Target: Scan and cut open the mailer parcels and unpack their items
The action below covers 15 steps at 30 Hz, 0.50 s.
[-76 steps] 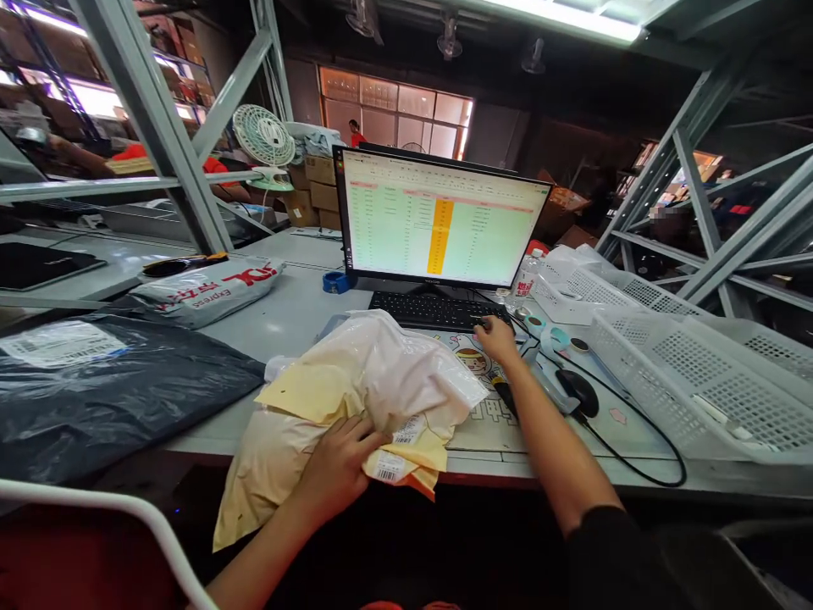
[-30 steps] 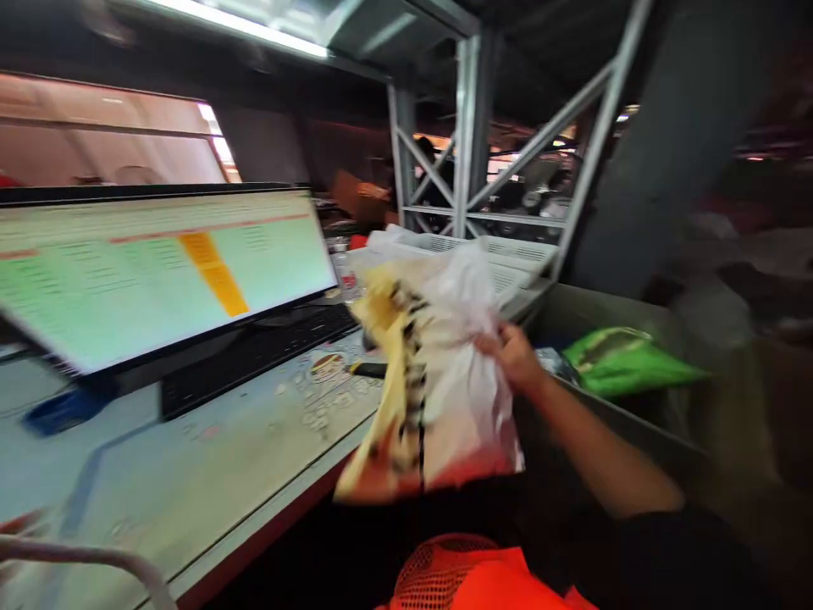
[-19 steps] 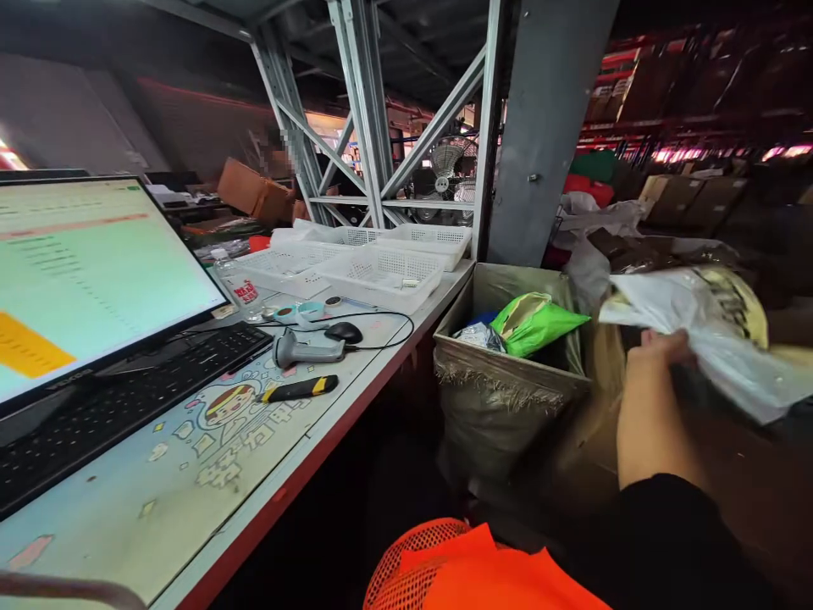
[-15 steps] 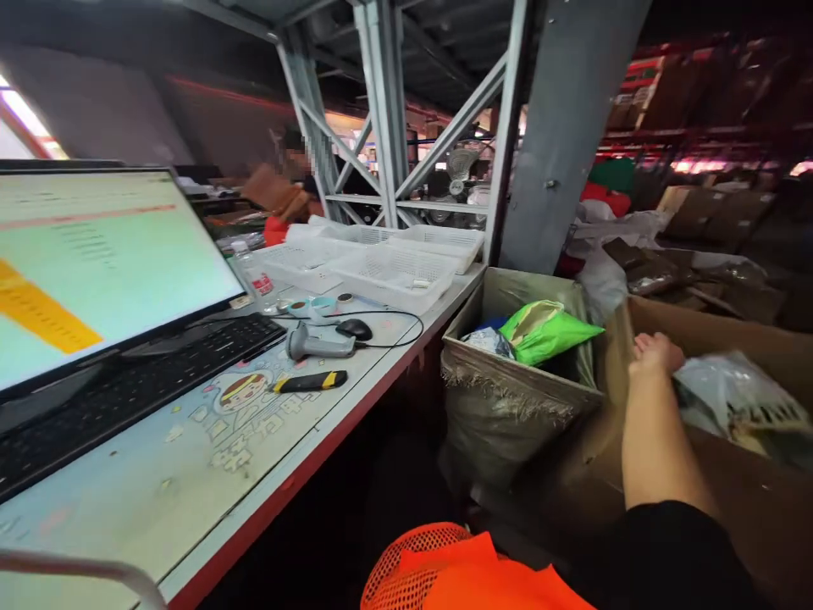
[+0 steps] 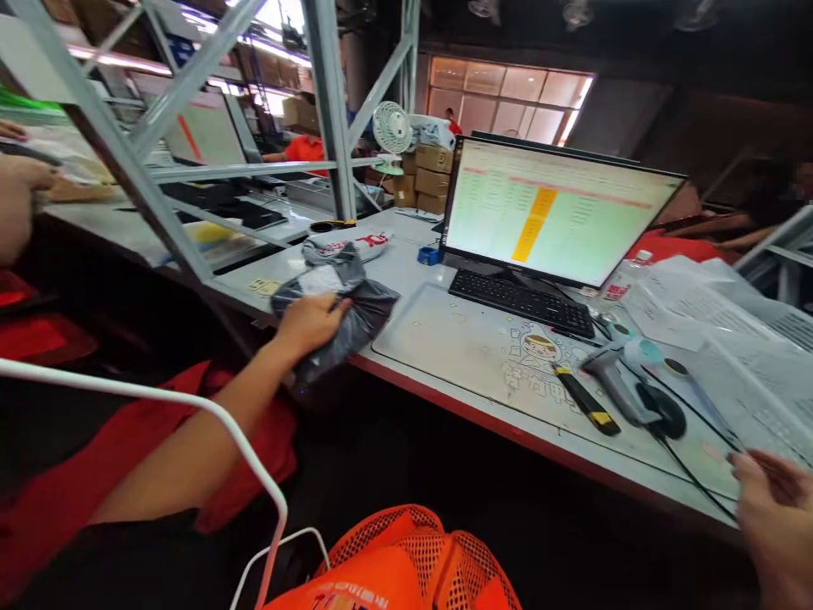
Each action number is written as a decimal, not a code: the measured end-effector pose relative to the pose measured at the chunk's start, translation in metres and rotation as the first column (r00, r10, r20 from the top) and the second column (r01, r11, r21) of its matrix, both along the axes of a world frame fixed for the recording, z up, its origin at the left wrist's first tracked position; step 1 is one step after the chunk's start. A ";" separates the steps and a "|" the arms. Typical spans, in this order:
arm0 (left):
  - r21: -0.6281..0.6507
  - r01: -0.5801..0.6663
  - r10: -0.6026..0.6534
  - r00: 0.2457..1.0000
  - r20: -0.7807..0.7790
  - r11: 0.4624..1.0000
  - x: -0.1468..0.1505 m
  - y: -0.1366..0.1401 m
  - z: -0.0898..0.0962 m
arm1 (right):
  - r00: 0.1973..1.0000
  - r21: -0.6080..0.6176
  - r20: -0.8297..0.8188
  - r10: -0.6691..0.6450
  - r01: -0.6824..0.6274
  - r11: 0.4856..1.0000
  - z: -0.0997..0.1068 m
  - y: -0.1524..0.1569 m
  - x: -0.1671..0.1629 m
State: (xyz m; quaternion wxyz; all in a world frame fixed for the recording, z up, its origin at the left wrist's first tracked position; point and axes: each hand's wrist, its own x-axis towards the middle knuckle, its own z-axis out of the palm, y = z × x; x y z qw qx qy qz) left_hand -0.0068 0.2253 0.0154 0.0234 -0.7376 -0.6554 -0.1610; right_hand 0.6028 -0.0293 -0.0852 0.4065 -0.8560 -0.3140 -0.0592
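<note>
At the left part of the desk, my left hand [image 5: 311, 326] grips a dark grey plastic mailing bag [image 5: 368, 309], its fingers closed over the top of it. The bag hangs partly over the desk edge and has a pale label patch. Behind it lies a white plastic bag with red print [image 5: 374, 244]. My right hand [image 5: 771, 500] is at the right edge of the view, fingers bent and apart, with nothing visible in it. It is close to the black cable of the grey barcode scanner [image 5: 616, 381] and beside the black mouse [image 5: 661, 410].
A monitor [image 5: 559, 212] and keyboard [image 5: 521, 302] stand on the desk [image 5: 445, 339]. A black and yellow utility knife [image 5: 584, 398] lies in front. White plastic baskets [image 5: 755, 373] are at the right. Metal frame bars [image 5: 330, 110] rise at the left, near another person's hand [image 5: 19, 203].
The view has swung left, from the bins to the desk. My right hand has come away from the carton on the right. My left hand now shows, holding the grey mailing bag.
</note>
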 end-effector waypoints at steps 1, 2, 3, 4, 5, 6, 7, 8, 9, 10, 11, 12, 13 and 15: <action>0.000 0.084 -0.084 0.996 0.001 0.996 0.016 -0.008 -0.010 | 0.999 -0.011 0.017 0.038 -0.038 0.999 0.002 0.025 0.000; -0.013 0.185 -0.185 0.983 0.003 0.983 0.037 -0.017 -0.020 | 0.997 -0.060 0.035 0.073 -0.070 0.996 0.003 0.048 0.001; -0.032 0.296 -0.296 0.955 -0.001 0.955 0.060 -0.026 -0.030 | 0.993 -0.147 0.049 0.109 -0.100 0.984 0.002 0.069 0.003; -0.045 0.375 -0.376 0.927 -0.006 0.926 0.084 -0.036 -0.041 | 0.988 -0.260 0.057 0.144 -0.124 0.957 0.001 0.087 0.006; -0.057 0.443 -0.445 0.896 -0.014 0.894 0.108 -0.045 -0.051 | 0.982 -0.366 0.065 0.176 -0.141 0.920 -0.002 0.102 0.008; -0.058 0.511 -0.514 0.857 -0.044 0.857 0.131 -0.055 -0.060 | 0.976 -0.452 0.071 0.206 -0.153 0.879 -0.004 0.114 0.011; -0.054 0.543 -0.545 0.835 -0.072 0.838 0.152 -0.063 -0.068 | 0.971 -0.514 0.076 0.226 -0.156 0.843 -0.007 0.122 0.012; -0.050 0.566 -0.569 0.817 -0.095 0.823 0.171 -0.071 -0.074 | 0.968 -0.557 0.086 0.235 -0.149 0.817 -0.008 0.128 0.013; -0.044 0.589 -0.590 0.799 -0.117 0.807 0.186 -0.077 -0.079 | 0.968 -0.587 0.096 0.231 -0.133 0.799 -0.009 0.132 0.013; -0.039 0.609 -0.608 0.783 -0.134 0.792 0.199 -0.082 -0.083 | 0.971 -0.609 0.099 0.218 -0.114 0.785 -0.008 0.134 0.012; -0.034 0.632 -0.629 0.763 -0.149 0.774 0.210 -0.085 -0.085 | 0.974 -0.628 0.094 0.205 -0.102 0.772 -0.007 0.137 0.010; -0.029 0.659 -0.654 0.739 -0.163 0.752 0.217 -0.087 -0.087 | 0.977 -0.643 0.083 0.196 -0.098 0.759 -0.005 0.139 0.008; -0.025 0.682 -0.675 0.716 -0.176 0.731 0.223 -0.089 -0.088 | 0.978 -0.656 0.070 0.194 -0.102 0.747 -0.002 0.143 0.005; -0.024 0.716 -0.706 0.681 -0.194 0.697 0.228 -0.090 -0.090 | 0.977 -0.678 0.054 0.205 -0.115 0.726 0.002 0.155 -0.001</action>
